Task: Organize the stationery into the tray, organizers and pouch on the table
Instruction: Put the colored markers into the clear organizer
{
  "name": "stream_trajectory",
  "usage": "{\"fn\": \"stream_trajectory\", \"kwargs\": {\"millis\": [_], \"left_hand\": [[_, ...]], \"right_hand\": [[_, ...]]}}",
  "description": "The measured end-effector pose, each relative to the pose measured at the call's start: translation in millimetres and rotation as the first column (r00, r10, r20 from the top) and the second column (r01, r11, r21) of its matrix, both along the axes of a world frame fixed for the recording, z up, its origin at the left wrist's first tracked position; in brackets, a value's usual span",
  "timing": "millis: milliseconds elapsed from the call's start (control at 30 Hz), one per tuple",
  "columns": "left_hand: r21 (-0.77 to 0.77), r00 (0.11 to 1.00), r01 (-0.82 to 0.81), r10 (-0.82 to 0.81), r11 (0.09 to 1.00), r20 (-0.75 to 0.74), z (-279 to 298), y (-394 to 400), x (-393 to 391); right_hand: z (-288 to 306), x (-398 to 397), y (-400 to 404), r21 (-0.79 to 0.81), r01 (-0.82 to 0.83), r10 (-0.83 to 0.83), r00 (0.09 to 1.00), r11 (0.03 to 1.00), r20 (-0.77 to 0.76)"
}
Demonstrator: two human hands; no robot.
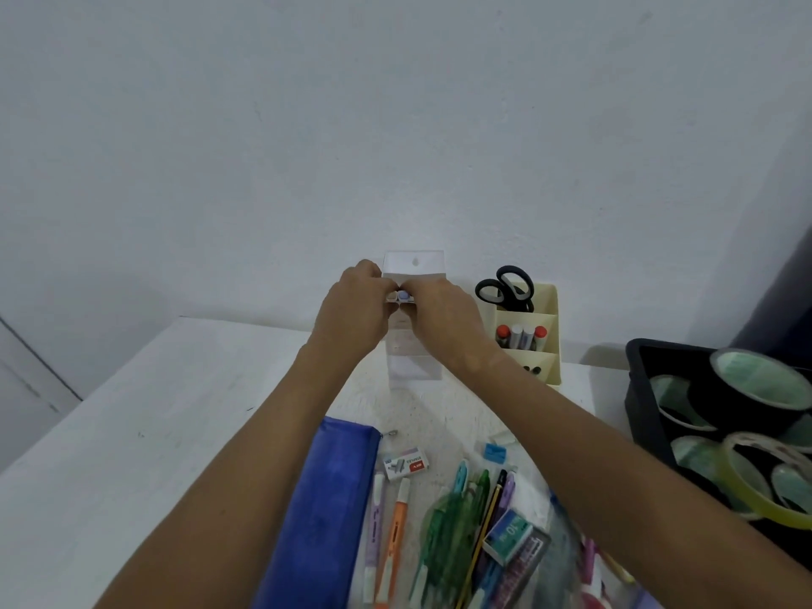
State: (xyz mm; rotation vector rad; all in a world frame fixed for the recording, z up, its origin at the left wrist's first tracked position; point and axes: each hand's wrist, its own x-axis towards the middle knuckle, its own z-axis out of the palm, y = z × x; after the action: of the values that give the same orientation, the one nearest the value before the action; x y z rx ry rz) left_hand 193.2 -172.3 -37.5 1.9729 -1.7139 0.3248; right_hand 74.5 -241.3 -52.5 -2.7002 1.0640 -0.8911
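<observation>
A clear plastic pack of highlighters [413,362] is held upright above the back of the white table [154,432]. My left hand [353,312] and my right hand [444,318] both pinch it near its top, where a pale blue cap [403,295] shows between the fingers. The pack's clear hang tab [413,262] sticks up above my hands. Closer to me lie a blue pouch [320,512], loose pens and highlighters [395,520], a staples box [405,463] and a blue clip [495,452].
A cream desk organizer [542,309] at the back holds black scissors [507,288] and markers [520,336]. A black tray [650,415] on the right holds several tape rolls [755,375]. A wall stands right behind the table.
</observation>
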Motion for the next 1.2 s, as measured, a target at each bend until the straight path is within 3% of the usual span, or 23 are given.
{"fn": "stream_trajectory", "kwargs": {"millis": [200,367,467,600,667,800,1033,1200], "left_hand": [[0.071,0.999,-0.009,0.012,0.997,-0.047,-4,14,-17],[-0.092,0.987,0.037,-0.051,0.995,-0.154,-17,59,-46],[0.154,0.944,0.014,0.037,0.988,-0.326,-31,95,-55],[0.559,0.947,-0.002,0.181,0.829,-0.264,-57,138,-57],[0.631,0.919,0.005,0.246,0.775,-0.309,-70,149,-56],[0.597,0.877,-0.027,0.305,0.801,-0.370,-92,145,-55],[0.601,0.903,-0.020,0.273,0.799,-0.332,-109,130,-52],[0.591,0.863,-0.041,0.327,0.805,-0.385,-103,129,-55]], "right_hand": [[-4,-12,14,0.124,-0.104,0.105,0.994,0.987,-0.008],[2,-41,38,0.132,-0.169,0.159,0.984,0.977,0.087],[0,-66,65,0.214,-0.215,0.221,0.975,0.953,-0.005],[-27,-85,119,0.436,-0.313,0.431,0.879,0.844,-0.203],[-48,-84,140,0.521,-0.227,0.410,0.872,0.823,-0.268],[-70,-73,151,0.508,-0.021,0.254,0.883,0.861,-0.394],[-80,-72,161,0.540,0.039,0.241,0.867,0.840,-0.437],[-82,-71,162,0.603,0.081,0.209,0.895,0.794,-0.395]]}}
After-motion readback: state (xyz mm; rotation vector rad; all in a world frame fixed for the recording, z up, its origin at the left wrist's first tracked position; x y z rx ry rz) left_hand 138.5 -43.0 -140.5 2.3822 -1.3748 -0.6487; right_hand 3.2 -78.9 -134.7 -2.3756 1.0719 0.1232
